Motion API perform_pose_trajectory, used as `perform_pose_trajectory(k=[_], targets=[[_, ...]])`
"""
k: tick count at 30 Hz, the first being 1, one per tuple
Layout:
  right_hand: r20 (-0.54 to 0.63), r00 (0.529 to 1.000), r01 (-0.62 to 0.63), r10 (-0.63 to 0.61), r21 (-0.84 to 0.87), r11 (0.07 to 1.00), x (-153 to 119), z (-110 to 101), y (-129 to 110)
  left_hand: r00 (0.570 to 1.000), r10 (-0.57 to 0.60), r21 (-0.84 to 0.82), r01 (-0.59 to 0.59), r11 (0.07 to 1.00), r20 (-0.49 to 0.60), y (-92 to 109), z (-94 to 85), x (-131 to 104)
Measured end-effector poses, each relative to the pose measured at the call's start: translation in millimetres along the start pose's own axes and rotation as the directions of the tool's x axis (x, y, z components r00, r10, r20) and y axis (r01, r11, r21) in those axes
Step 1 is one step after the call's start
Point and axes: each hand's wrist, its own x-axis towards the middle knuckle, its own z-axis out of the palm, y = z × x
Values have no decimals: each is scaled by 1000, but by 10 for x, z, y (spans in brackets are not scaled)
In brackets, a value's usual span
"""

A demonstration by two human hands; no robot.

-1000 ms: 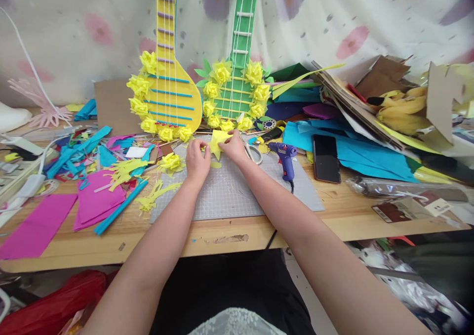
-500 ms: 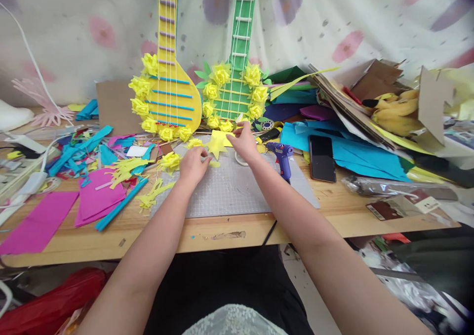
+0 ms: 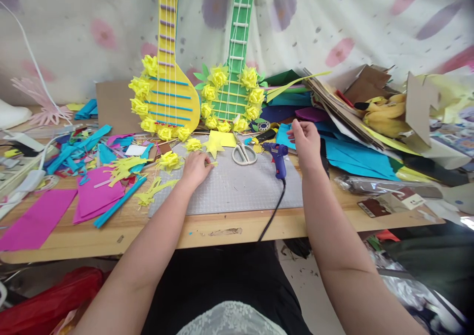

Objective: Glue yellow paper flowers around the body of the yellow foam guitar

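Note:
My left hand (image 3: 196, 169) rests at the left part of the grey cutting mat (image 3: 237, 191), fingers pinched on a small yellow paper piece (image 3: 211, 164) that is mostly hidden. Just beyond it lie a yellow paper star (image 3: 214, 145) and a yellow paper square (image 3: 224, 138). My right hand (image 3: 306, 141) hovers above blue paper (image 3: 287, 136), its fingers loosely bent and apart, with nothing visible in them. White-handled scissors (image 3: 245, 155) lie on the mat between the hands. A blue glue gun (image 3: 278, 158) is left of my right hand.
A yellow paper guitar (image 3: 176, 98) and a green one (image 3: 237, 100), both trimmed with yellow flowers, lean at the back. Paper scraps (image 3: 79, 152) and pink sheets (image 3: 98, 196) cover the left. Cardboard pieces (image 3: 329, 100) are piled right. The glue gun's cord (image 3: 274, 214) crosses the front edge.
My right hand has moved right, from above the scissors to beyond the glue gun, uncovering the scissors. My left hand stays nearly in place, and the view has shifted slightly.

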Motion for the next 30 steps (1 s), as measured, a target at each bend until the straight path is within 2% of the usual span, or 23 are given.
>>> perform_pose_trajectory(k=[4,9,12,15,20,23,25,27,30], targets=[[92,992,-91,89,22,996,-228,8,184,1000,-28,-65,28,998,4,66,-56,-5],[199,970,-118,141,-123,985,-373,60,219,995,-101,-194,98,976,-5,62,-46,-10],[193,957,-165,215,-245,955,-397,98,223,995,-101,-237,101,966,13,55,-22,-11],[168,961,-162,221,-308,937,-406,119,259,990,-139,-251,140,958,25,72,-19,-15],[266,926,-152,267,-386,910,-406,113,281,987,-161,-328,158,931,18,89,-37,-10],[251,915,-199,317,-402,894,-388,110,274,979,-200,-395,172,902,-30,63,-25,7],[187,928,-254,321,-311,916,-372,116,270,969,-238,-457,181,871,-71,36,1,23],[144,943,-288,301,-103,952,-367,132,252,960,-265,-538,174,824,-95,11,38,42],[194,956,-261,220,220,940,-411,181,174,947,-301,-647,159,746,-114,-11,99,70]])
